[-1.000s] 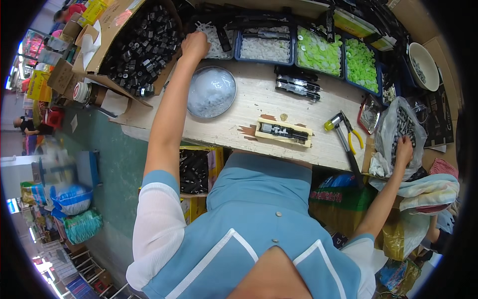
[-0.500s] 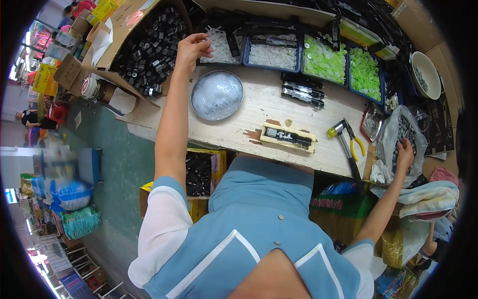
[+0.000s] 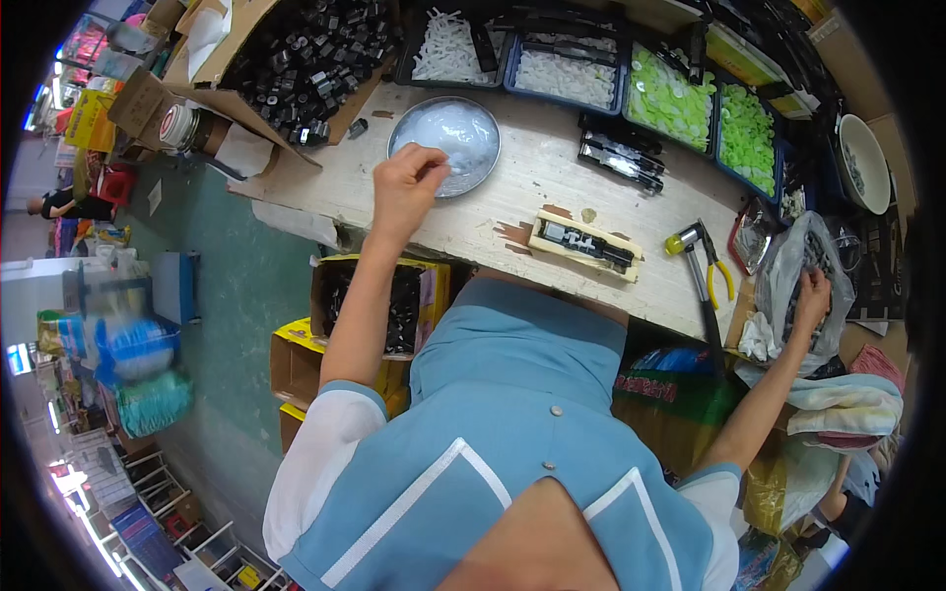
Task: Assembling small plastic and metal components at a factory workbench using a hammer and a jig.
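My left hand is over the near rim of a round metal dish that holds a clear, glossy substance. Its thumb and fingertips are pinched together; whatever may be between them is too small to make out. My right hand reaches into a clear plastic bag of small grey metal parts, fingers bent and partly hidden among them. Between the hands, a pale wooden fixture lies on the bench with a black and silver mechanism set in it.
A hammer and yellow-handled pliers lie right of the fixture. Black assemblies rest behind it. Along the back stand trays of white sticks, white pieces and green discs. A carton of black parts stands left.
My left hand has come back from the tray of white sticks to the metal dish, its fingers still pinched. My right hand stays at the bag of metal parts. The view has shifted slightly.
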{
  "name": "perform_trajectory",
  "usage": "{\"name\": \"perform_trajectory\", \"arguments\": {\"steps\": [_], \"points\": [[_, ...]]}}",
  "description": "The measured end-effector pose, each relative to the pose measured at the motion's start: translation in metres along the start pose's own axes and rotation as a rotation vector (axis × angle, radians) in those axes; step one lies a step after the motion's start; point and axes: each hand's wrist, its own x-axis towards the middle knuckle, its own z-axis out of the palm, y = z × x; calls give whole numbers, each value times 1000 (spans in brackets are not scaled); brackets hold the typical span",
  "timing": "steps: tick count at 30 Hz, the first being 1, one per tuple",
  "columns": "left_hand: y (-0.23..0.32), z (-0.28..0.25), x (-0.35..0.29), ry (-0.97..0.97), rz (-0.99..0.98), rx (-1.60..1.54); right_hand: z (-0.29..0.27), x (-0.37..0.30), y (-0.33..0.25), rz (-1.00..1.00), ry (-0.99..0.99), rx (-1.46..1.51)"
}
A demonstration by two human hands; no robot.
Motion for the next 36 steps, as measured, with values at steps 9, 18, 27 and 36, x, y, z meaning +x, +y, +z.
{"name": "perform_trajectory", "arguments": {"steps": [9,18,27,36], "points": [[-9,35,4,-39,342,526,-26,-34,-73,12,306,433],[-7,18,5,14,-90,-65,-50,-88,-182,-230,51,784],[45,38,-9,-186,-339,-773,-52,-146,-330,-823,-132,768],[59,59,-18,-274,-204,-842,-54,-151,-354,-882,-153,727]]}}
